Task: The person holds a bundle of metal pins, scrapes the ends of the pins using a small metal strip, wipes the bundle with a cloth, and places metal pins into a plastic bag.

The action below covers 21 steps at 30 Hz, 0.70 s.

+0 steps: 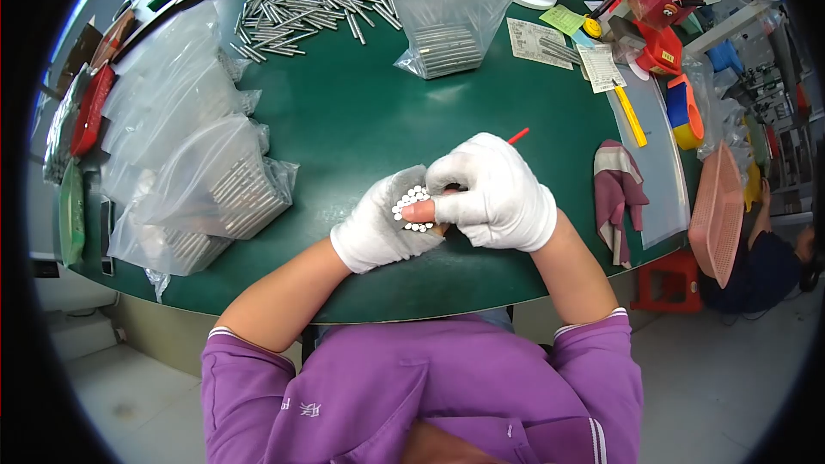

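My left hand [387, 222], in a white glove, is wrapped round a bundle of metal rods [415, 196] whose round, pale ends face up. A bare thumb lies across the rod ends. Close against it on the right is my right hand [491, 193], also white-gloved, with thumb and fingers pinched together. A thin red stick [518, 136] pokes out above the knuckles of my right hand; the rest of it is hidden by the glove.
Loose rods [318, 0] are heaped at the back. Bagged rods lie at back centre [447, 47] and left [236, 198]. At right are a cloth [617, 198], yellow cutter [630, 116], tape rolls [685, 112] and pink basket [718, 215]. A person [760, 266] is beyond.
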Each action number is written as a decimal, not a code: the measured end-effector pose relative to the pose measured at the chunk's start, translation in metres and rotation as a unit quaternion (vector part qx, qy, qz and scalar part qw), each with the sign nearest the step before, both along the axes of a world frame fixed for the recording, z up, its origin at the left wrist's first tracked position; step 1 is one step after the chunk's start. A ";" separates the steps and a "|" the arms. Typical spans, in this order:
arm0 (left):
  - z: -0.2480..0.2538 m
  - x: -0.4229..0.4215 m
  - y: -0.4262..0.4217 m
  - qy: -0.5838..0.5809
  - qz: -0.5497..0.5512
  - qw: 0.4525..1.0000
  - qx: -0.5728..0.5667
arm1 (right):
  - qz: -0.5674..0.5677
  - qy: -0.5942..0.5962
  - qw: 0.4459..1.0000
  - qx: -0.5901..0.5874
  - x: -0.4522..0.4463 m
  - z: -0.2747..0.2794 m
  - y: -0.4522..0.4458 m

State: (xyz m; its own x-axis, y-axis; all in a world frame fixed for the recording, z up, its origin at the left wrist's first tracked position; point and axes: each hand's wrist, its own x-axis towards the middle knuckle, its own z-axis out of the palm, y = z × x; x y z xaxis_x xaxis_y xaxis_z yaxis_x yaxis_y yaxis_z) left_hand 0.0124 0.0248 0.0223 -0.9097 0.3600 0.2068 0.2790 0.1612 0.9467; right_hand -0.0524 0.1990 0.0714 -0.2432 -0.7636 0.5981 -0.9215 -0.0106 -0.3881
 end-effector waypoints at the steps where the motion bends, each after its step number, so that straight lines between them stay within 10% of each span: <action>1: -0.005 0.001 -0.002 -0.065 -0.013 0.997 0.044 | -0.006 -0.018 1.000 -0.001 -0.004 0.001 0.004; 5: -0.006 0.005 -0.001 -0.166 -0.010 0.973 0.161 | -0.025 -0.032 0.999 -0.001 -0.003 0.004 0.009; 8: -0.004 0.000 -0.002 0.010 -0.011 1.000 0.007 | -0.020 -0.004 1.000 0.000 0.005 0.004 -0.003; 14: -0.008 0.004 -0.003 -0.175 -0.016 0.974 0.141 | -0.020 -0.034 0.999 -0.007 -0.008 0.002 0.012; 18: 0.002 0.002 -0.002 0.002 -0.016 1.000 -0.002 | 0.012 -0.044 0.999 -0.004 -0.004 0.004 0.001; 20: -0.007 0.007 -0.002 -0.160 -0.017 0.973 0.163 | -0.006 -0.050 0.999 0.015 -0.015 0.008 0.022; 21: -0.012 0.005 0.002 -0.382 -0.026 0.817 0.431 | -0.022 -0.044 0.999 0.012 -0.015 0.009 0.025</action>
State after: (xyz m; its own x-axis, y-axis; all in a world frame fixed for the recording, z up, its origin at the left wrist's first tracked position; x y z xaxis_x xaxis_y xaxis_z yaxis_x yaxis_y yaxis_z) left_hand 0.0177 0.0268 0.0104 -0.8797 0.4230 -0.2173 -0.4617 -0.6502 0.6034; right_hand -0.0673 0.2241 0.0805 -0.3269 -0.7651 0.5548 -0.8835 0.0391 -0.4667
